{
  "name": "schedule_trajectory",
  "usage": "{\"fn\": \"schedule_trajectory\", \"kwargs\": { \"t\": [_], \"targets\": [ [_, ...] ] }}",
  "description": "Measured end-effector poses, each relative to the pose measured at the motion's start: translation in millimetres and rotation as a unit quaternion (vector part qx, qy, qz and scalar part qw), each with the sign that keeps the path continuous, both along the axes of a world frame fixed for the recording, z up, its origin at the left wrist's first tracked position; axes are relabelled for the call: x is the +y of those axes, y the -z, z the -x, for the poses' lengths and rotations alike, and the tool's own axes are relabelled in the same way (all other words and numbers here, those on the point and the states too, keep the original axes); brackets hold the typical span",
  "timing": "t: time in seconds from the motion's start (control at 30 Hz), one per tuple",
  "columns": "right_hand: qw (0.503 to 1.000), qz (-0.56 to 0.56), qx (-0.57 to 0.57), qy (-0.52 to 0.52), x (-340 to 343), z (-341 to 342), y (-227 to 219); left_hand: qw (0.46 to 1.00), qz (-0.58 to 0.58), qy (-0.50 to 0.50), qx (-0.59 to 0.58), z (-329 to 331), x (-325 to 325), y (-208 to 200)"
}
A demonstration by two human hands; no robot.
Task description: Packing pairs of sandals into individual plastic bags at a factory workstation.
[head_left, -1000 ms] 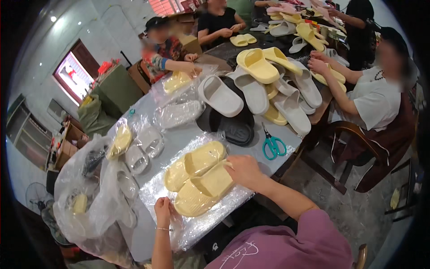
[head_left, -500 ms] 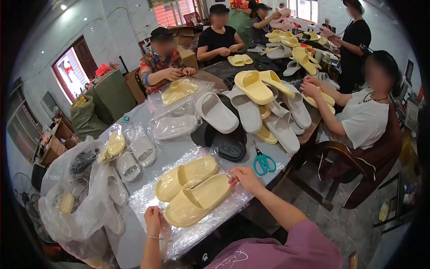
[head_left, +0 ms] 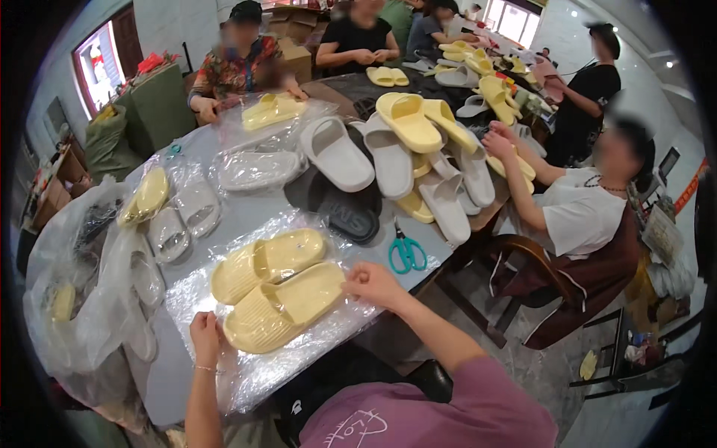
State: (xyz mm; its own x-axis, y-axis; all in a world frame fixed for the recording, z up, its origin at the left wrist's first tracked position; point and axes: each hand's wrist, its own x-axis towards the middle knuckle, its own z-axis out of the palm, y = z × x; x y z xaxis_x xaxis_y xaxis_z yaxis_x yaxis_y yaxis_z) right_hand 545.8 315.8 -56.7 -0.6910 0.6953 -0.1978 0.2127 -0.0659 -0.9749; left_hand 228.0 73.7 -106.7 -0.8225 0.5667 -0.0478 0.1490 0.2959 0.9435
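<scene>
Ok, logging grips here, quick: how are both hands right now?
Left hand: closed, pinching a clear bag.
Right hand: fingers curled by the yellow slippers; hold can't be told.

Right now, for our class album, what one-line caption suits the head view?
Left hand and right hand flank two yellow slide sandals in clear plastic, teal-handled scissors lying nearby.

Beyond the right hand's fingers, large raised block letters stand on the footbed of a black slide slipper. Nearer the wearer than those fingers, thin white loose-drawn lettering slopes across the front of a mauve T-shirt, part of it too distorted to make out. Far right of the fingers, an orange-red wall strip bears marks too small to read.
</scene>
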Motion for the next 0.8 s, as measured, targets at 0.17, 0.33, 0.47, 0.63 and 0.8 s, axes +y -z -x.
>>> {"fn": "schedule_trajectory", "kwargs": {
  "t": [0.17, 0.33, 0.47, 0.63, 0.8],
  "targets": [
    [0.998, 0.008, 0.064, 0.01, 3.8, -7.0, 1.7, 0.987, 0.016, -0.019, 0.161, -6.2, -21.6, -17.7],
    [0.997, 0.01, 0.062, -0.044, -8.9, -14.0, 14.7, 0.985, 0.078, -0.058, 0.143, -17.2, -47.8, -22.7],
    [0.997, 0.044, 0.039, -0.059, -8.1, -4.9, 30.6, 0.981, 0.154, -0.058, 0.103, -12.2, -47.9, -5.3],
    [0.967, -0.216, 0.061, 0.118, -48.1, -27.8, 5.4, 0.996, 0.045, -0.03, 0.064, -22.9, -86.7, -21.0],
    [0.812, -0.477, 0.306, 0.139, -103.7, -33.2, -38.5, 0.914, -0.233, -0.168, 0.285, -164.7, -92.8, -96.1]
  ]
}}
